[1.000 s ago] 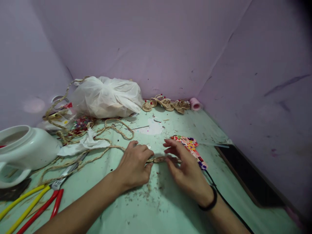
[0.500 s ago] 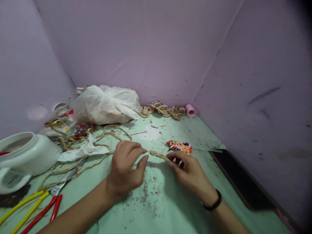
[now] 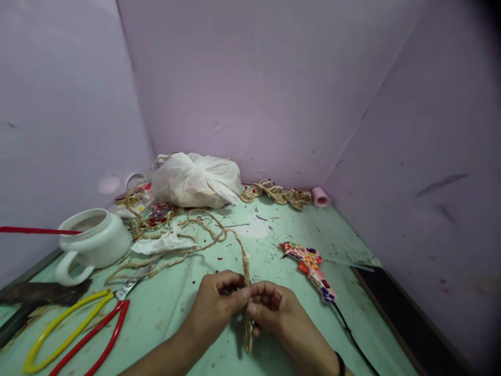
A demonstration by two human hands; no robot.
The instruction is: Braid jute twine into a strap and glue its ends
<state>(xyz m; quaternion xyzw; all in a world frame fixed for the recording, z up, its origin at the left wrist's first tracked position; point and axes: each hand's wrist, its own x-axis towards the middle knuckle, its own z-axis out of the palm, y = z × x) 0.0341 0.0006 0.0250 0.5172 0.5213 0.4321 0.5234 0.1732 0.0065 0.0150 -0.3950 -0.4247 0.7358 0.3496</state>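
Both my hands meet at a strip of braided straw rope (image 3: 246, 269) that hangs down toward me at the middle of the table. My left hand (image 3: 219, 303) pinches it between thumb and fingers from the left. My right hand (image 3: 277, 313), with a black band at the wrist, grips it from the right just beside the left fingertips. Below the fingers the strip's doubled lower end (image 3: 248, 342) sticks out. Upward, the rope runs thinner to a loose tangle at the back left.
Left: a white pot (image 3: 102, 245) with a red stick, red-and-yellow-handled scissors (image 3: 113, 313), a hammer (image 3: 47, 295), white tissue (image 3: 164, 243). Back: a plastic bag (image 3: 195, 180), woven straw pieces (image 3: 277, 193), pink spool (image 3: 321, 197). Right: a patterned glue gun (image 3: 309, 263) with black cord, a dark flat object (image 3: 399, 313).
The straw strip has turned from lying sideways to pointing toward me. My hands have come together and closer to me. The view has shifted, showing the whole glue gun and the hammer.
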